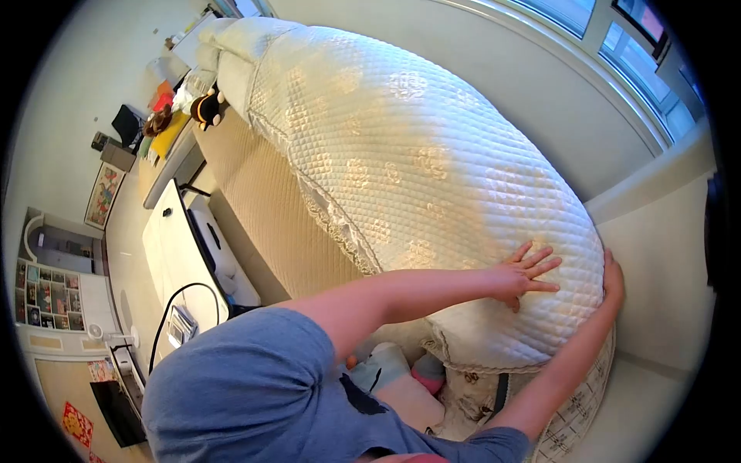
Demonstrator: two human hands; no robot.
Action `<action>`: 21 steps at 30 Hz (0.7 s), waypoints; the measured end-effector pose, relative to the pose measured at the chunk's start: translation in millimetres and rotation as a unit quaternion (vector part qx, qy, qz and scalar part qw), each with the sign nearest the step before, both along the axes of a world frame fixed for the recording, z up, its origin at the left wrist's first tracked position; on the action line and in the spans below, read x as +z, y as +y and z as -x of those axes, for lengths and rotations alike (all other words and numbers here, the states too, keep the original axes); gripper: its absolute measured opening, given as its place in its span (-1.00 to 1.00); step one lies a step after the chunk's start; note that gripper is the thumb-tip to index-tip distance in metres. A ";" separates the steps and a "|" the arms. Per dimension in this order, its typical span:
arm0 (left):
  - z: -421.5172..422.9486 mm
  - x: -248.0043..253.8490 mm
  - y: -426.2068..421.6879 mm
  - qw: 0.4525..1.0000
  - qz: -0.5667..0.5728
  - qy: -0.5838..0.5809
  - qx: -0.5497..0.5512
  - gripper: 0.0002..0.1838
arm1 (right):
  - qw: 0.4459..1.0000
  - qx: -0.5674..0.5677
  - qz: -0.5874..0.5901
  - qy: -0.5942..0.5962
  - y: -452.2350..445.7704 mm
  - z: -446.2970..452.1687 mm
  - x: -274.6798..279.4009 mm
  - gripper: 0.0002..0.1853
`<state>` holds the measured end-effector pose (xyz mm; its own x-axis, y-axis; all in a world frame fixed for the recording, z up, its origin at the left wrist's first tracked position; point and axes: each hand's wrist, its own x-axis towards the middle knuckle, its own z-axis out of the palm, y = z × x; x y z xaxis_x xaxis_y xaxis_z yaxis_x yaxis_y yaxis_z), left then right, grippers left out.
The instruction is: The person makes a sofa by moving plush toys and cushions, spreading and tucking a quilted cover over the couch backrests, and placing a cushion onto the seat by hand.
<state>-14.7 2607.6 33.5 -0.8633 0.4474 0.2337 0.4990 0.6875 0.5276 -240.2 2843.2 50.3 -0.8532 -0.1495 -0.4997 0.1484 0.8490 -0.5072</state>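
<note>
A pale quilted bedspread [432, 162] with raised flower patterns and a lace-trimmed edge covers the bed. My left hand [529, 278] lies on it palm down near its close end, fingers spread, holding nothing. At the bedspread's right edge, beside the wall, is my right hand [614, 282]; its fingers are mostly hidden along that edge, so I cannot tell whether they grip the cloth. Under the near corner shows a patterned mattress side [575, 413].
A wall and windows [641, 69] run along the right. Left of the bedspread is a beige ribbed surface [247, 185], with a white folding table [174, 247] alongside. A plush toy [206, 109] sits beyond. Shelves [48, 297] and a white fan [94, 331] stand far left.
</note>
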 end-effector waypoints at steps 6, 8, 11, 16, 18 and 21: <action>-6.0 2.1 -1.1 1.000 0.003 0.015 0.008 0.02 | 0.891 0.088 -0.105 0.433 0.6 -109.6 4.4 -0.56; -4.7 -3.6 1.1 1.000 0.000 0.017 0.010 0.02 | 0.812 0.075 -0.193 0.546 -8.0 -170.8 13.7 -0.55; -6.1 -1.3 2.8 0.999 0.013 0.042 0.029 0.03 | 0.814 -0.022 -0.163 0.557 -9.6 -242.5 1.7 -0.51; -9.6 11.7 2.7 0.996 0.078 0.008 0.035 -0.07 | 0.825 -0.176 -0.221 0.489 -37.9 -305.9 11.5 -0.33; -13.3 15.7 1.3 0.997 0.068 0.000 0.031 -0.12 | 0.845 -0.193 -0.193 0.461 -38.0 -302.1 13.4 -0.32; -29.7 5.9 -3.4 0.999 0.021 -0.026 0.015 -0.12 | 0.891 -0.249 -0.115 0.363 -40.5 -300.6 34.9 -0.28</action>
<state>15.1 2604.1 39.4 -0.8867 0.4300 0.1697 0.4509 0.7237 0.5225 60.3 2802.7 85.2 -0.8957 0.3730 0.2420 0.2398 0.8636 -0.4436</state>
